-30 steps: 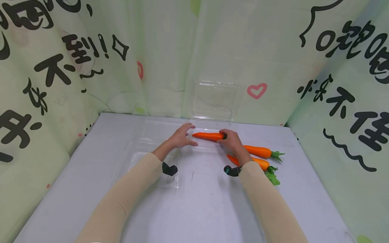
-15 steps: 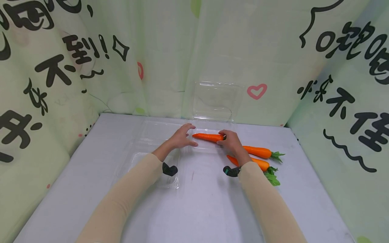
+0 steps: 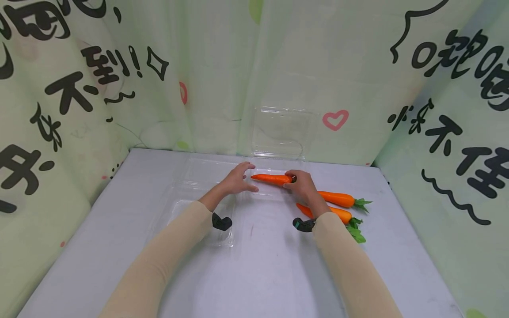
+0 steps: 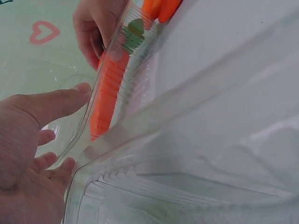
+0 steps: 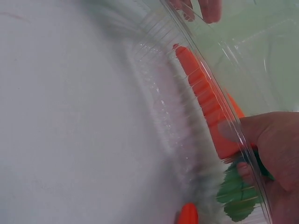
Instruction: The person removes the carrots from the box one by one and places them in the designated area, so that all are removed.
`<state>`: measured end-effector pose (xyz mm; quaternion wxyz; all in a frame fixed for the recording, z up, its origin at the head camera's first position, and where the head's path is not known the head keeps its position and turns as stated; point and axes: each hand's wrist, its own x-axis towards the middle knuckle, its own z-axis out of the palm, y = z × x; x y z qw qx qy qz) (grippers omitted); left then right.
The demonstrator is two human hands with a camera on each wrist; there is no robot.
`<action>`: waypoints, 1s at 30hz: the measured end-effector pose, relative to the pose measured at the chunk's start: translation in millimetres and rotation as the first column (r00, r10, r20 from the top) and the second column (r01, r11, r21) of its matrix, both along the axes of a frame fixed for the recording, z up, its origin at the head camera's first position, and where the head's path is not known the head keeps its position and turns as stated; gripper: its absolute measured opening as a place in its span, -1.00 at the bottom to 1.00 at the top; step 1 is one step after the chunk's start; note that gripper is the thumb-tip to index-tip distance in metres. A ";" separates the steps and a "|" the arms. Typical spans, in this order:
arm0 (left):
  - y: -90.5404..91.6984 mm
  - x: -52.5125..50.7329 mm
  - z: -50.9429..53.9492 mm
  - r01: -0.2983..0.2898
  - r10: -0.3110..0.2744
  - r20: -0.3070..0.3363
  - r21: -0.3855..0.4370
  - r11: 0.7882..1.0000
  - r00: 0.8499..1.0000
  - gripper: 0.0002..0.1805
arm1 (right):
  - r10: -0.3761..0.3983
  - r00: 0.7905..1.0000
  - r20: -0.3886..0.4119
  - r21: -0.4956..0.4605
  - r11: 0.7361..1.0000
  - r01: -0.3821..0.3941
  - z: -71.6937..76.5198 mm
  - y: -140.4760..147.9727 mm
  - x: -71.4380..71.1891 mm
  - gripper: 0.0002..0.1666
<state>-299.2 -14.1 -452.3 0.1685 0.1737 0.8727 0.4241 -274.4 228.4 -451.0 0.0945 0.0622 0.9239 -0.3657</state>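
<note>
An orange carrot (image 3: 272,178) with green leaves (image 5: 238,196) lies in a clear plastic box (image 3: 274,193), its tip to the left. My right hand (image 3: 301,184) grips the carrot's leafy end, with the thumb on its side in the right wrist view. Spread fingers and thumb of my left hand (image 3: 239,179) sit at the box's left end, the thumb at the rim in the left wrist view. The box's lid (image 3: 282,132) stands raised against the curtain. Two more carrots, one farther back (image 3: 338,198) and one nearer (image 3: 343,215), lie partly behind my right arm.
Another open clear plastic box (image 3: 226,238) lies to the left, partly under my left arm, with its lid (image 3: 207,167) behind it. A leaf bunch (image 3: 356,235) shows beside my right sleeve. A patterned curtain (image 3: 214,88) encloses the white table (image 3: 254,274) on three sides.
</note>
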 end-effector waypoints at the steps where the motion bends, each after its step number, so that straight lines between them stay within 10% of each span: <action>1: 0.3 0.2 -0.1 -0.002 0.002 0.002 0.000 1.000 1.000 -0.14 | 0.002 1.000 -0.004 0.003 1.000 -0.002 -0.1 0.2 0.4 -0.43; 30: 1.1 5.1 3.8 -0.026 0.026 0.015 0.014 1.000 1.000 -0.11 | 0.048 0.993 -0.108 0.072 0.997 -0.040 9.7 4.3 8.8 -0.42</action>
